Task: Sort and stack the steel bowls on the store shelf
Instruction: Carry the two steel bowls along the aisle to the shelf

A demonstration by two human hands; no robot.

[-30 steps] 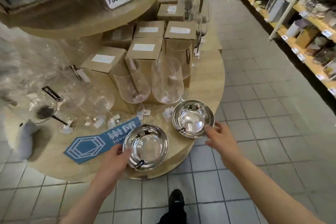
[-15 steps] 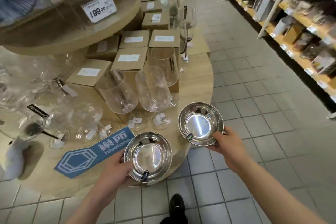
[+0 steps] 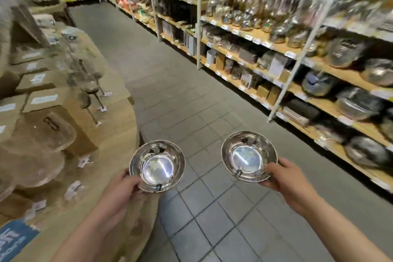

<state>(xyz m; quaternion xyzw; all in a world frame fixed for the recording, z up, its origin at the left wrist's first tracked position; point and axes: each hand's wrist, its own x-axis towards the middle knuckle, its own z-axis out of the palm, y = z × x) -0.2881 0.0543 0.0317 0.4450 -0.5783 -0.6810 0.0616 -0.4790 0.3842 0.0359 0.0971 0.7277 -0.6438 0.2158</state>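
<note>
I carry two shiny steel bowls in the air over the tiled aisle. My left hand (image 3: 122,192) grips the near rim of the left steel bowl (image 3: 157,165), just off the edge of the round wooden display table (image 3: 114,134). My right hand (image 3: 286,178) grips the near right rim of the right steel bowl (image 3: 248,156). Both bowls face up, are empty and stay apart. A long wooden store shelf (image 3: 331,144) runs along the right, with more steel bowls (image 3: 359,103) on it, blurred.
The round table on the left holds cardboard boxes (image 3: 44,100), wine glasses (image 3: 91,93) and a blue sign (image 3: 12,240) at its near edge. A grey tiled aisle (image 3: 191,112) lies between the table and the shelving. The picture is blurred by motion.
Both bowls have left the round table and now hang over the aisle floor. My view has swung right, from the table toward the long shelf.
</note>
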